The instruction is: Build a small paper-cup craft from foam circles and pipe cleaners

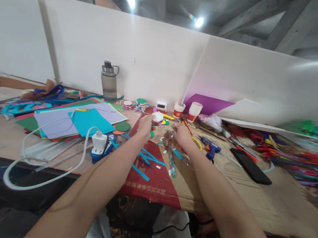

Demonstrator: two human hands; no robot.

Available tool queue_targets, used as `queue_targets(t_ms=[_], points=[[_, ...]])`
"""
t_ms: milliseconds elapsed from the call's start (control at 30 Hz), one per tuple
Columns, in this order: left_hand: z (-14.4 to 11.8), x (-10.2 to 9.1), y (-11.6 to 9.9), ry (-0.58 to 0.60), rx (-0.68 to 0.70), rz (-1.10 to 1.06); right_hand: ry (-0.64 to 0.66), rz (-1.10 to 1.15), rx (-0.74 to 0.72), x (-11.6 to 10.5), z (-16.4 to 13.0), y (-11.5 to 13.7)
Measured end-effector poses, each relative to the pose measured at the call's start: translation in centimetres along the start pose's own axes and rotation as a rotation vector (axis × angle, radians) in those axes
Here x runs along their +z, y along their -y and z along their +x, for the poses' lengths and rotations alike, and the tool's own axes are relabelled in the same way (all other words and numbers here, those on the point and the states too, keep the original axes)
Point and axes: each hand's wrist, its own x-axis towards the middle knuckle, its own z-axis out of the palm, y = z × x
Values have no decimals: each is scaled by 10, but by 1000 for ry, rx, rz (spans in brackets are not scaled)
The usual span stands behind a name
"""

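My left hand (145,126) is closed on the edge of a white paper disc (158,116), above the middle of the cardboard. A bit of purple shows just under the disc. To the right, my right hand (183,134) has its fingers curled low over the work surface; whatever they may pinch is too small to make out. Green and yellow paper circles (164,122) lie between the hands. Nearer to me are blue paper strips (149,157) and a clear-barrelled pen (172,162). Two small drum-like paper pieces (141,104) stand behind my left hand.
Coloured paper sheets (58,120), a power strip (101,148) and a looped white cable lie left. A water bottle (109,82) and paper cups (194,112) stand along the white partition. On the right are a blue glue gun (212,148), a black phone (249,166) and colourful craft stems (293,153).
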Motion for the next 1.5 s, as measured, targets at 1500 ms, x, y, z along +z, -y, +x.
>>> queue_targets(t_ms=[1500], points=[[5,-2,-10,-34,45,9,147,146,-179,-50,-5,-4]])
